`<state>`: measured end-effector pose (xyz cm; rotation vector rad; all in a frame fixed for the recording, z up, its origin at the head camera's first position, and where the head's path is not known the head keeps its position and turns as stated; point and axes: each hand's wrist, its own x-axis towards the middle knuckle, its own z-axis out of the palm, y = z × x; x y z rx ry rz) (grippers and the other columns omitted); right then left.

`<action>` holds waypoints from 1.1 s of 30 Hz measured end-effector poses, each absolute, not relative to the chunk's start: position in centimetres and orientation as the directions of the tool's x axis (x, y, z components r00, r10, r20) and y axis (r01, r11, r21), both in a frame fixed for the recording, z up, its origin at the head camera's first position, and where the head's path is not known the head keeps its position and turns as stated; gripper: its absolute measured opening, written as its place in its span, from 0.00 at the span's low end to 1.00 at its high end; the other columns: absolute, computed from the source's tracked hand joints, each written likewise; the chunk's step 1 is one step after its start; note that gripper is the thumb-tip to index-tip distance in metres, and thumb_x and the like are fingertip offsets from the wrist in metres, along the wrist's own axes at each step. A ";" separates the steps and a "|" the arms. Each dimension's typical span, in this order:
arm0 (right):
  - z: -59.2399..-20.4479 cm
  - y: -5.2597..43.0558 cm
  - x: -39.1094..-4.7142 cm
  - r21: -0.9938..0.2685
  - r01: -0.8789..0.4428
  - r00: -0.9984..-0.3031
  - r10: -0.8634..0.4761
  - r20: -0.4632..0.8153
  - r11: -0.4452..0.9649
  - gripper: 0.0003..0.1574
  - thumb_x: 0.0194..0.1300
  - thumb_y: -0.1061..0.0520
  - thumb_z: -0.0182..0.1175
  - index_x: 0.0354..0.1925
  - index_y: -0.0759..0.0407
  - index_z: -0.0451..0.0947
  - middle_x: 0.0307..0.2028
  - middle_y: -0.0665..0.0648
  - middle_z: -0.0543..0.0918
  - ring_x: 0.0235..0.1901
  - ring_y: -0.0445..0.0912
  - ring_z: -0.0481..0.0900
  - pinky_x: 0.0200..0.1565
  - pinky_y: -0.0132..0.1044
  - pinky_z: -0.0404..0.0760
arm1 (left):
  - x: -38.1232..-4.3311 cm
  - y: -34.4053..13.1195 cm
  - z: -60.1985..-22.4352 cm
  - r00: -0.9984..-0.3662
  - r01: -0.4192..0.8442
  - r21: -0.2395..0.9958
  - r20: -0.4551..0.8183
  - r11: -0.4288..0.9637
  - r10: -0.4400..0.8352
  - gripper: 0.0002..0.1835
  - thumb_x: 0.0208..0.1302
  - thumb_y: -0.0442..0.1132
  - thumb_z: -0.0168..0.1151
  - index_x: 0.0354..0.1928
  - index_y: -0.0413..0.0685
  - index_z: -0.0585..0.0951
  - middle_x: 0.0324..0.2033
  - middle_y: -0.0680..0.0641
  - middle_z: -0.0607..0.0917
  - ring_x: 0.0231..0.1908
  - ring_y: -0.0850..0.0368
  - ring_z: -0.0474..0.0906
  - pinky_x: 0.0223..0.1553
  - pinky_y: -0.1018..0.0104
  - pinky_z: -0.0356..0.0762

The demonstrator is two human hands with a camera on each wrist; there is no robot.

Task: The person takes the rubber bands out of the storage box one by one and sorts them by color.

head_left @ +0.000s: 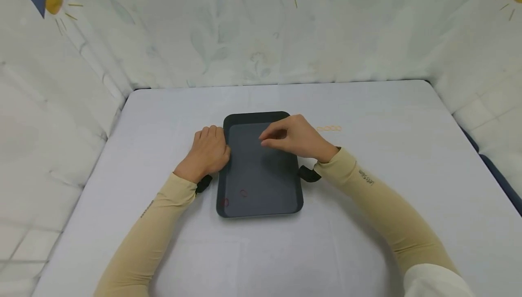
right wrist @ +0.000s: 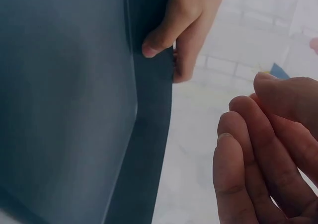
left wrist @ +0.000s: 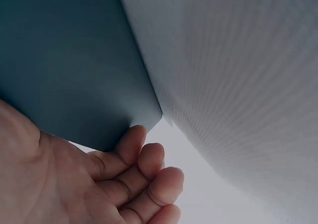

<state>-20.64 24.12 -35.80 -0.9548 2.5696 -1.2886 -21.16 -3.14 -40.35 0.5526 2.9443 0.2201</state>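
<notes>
A dark grey rectangular tray [head_left: 261,170] sits on the table. My left hand [head_left: 208,149] grips its left rim, thumb inside and fingers outside; the left wrist view shows those fingers [left wrist: 154,184] against the tray's outer wall. Over the tray's upper right part hovers my right hand [head_left: 295,136], thumb and index fingertips brought close together. In the right wrist view the right fingers [right wrist: 248,154] are bent toward the thumb; I cannot tell whether something small is between the tips. Two thin red rings [head_left: 243,193] lie at the tray's lower left.
Right of the tray, several small orange-yellow rings [head_left: 329,128] lie in a row on the white table [head_left: 387,152]. Patterned curtains [head_left: 244,29] hang behind the table and along both sides. Dark bands [head_left: 310,174] show at both wrists.
</notes>
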 end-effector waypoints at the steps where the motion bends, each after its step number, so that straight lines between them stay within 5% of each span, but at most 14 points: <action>1: -35.8 24.0 -20.6 -0.756 -0.484 -0.795 -0.583 0.169 0.441 0.08 0.65 0.55 0.72 0.44 0.51 0.91 0.41 0.50 0.92 0.36 0.38 0.87 0.43 0.34 0.86 | -21.1 -3.1 -40.3 -0.923 0.347 0.169 -0.111 0.922 0.368 0.14 0.75 0.39 0.40 0.46 0.32 0.69 0.41 0.37 0.70 0.46 0.39 0.65 0.58 0.43 0.64; 23: -36.6 20.5 -19.6 -0.767 -0.525 -0.736 -0.649 0.192 0.368 0.07 0.64 0.56 0.73 0.41 0.54 0.91 0.38 0.49 0.92 0.37 0.36 0.88 0.45 0.28 0.85 | -20.5 -3.0 -40.2 -0.930 0.341 0.173 -0.084 0.924 0.359 0.16 0.74 0.40 0.43 0.49 0.32 0.70 0.43 0.36 0.72 0.48 0.38 0.68 0.58 0.42 0.65; 33: -36.9 19.3 -19.1 -0.756 -0.534 -0.705 -0.694 0.150 0.378 0.09 0.66 0.54 0.71 0.42 0.56 0.91 0.37 0.49 0.92 0.37 0.35 0.87 0.47 0.34 0.87 | -20.3 -2.9 -40.2 -0.928 0.355 0.170 -0.058 0.919 0.369 0.15 0.74 0.39 0.44 0.48 0.31 0.70 0.42 0.36 0.73 0.47 0.37 0.69 0.57 0.42 0.66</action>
